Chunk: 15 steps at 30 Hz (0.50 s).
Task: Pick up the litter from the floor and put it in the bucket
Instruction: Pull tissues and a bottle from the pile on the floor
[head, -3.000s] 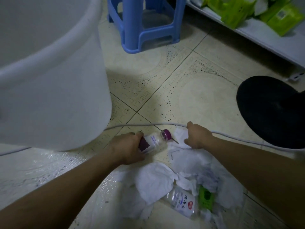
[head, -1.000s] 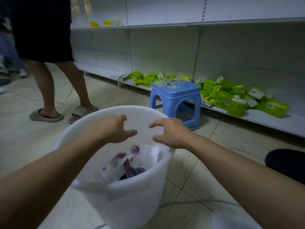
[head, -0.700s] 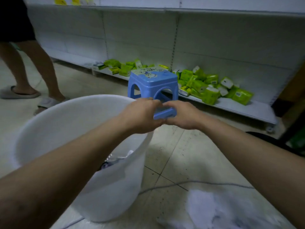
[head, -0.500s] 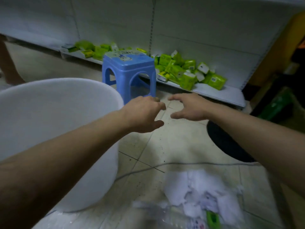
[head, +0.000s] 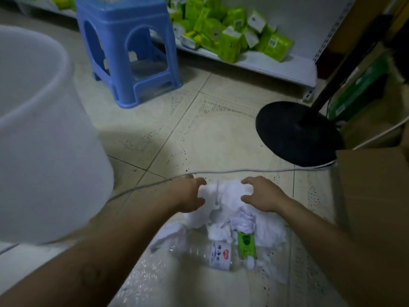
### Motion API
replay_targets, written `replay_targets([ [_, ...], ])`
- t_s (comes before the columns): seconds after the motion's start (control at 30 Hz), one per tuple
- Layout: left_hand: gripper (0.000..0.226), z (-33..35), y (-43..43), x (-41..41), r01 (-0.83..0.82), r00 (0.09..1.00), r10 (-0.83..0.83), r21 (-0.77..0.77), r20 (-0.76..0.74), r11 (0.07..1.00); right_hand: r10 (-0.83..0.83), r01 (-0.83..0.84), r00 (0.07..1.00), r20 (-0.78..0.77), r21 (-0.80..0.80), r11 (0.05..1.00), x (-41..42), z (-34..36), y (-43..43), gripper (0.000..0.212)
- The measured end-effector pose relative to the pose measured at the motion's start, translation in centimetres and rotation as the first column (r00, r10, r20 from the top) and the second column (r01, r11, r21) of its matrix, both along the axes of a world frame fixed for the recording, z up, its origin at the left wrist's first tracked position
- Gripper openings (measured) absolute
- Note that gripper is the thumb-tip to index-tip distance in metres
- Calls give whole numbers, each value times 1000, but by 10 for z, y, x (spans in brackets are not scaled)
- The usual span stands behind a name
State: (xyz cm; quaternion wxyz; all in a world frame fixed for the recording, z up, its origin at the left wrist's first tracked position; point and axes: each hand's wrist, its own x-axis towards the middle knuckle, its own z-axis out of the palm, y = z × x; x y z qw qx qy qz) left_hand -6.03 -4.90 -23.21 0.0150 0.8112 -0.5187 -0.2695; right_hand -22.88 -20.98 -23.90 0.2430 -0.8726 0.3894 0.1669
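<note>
Pale tiled floor, dim shop aisle. The litter is all in one pile right in front of you. There are crumpled white tissues, a clear plastic bottle lying on its side at the near edge, and a small green packet just beside the bottle, tucked against the tissues.

Your left hand and right hand sit either side of the top wad. Fingers are spread and bent like claws, tips right at its edges, not closed on it.

The white bucket stands on your left, near the pile. From this angle you can't see what's in it.

A grey cable crosses the floor just past your fingertips. Further out there's a blue stool, a round black stand base on the right with a cardboard box beside it, and a low shelf holding green packs.
</note>
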Motion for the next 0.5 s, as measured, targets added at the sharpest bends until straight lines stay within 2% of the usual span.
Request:
replay_targets([
  [0.17,61,-50,3,-25,-39,994,47,81,-100,996,-36,34,995,-89,-31,999,-10,-43,-4,63],
  [0.27,72,-69,8,-25,-94,993,100,94,-64,991,-47,37,992,-121,-89,995,-9,-59,-9,70],
  [0.33,75,-78,11,-22,-129,992,130,70,-5,989,-74,61,990,-124,-102,993,-8,-64,-12,66],
  [0.4,68,-85,14,-20,-172,984,170,25,51,985,-87,75,990,-110,-108,991,-8,-69,-13,55],
  [0.5,41,-89,17,-15,-255,965,258,-53,49,965,-116,110,992,-40,-135,985,-10,-74,-14,41],
])
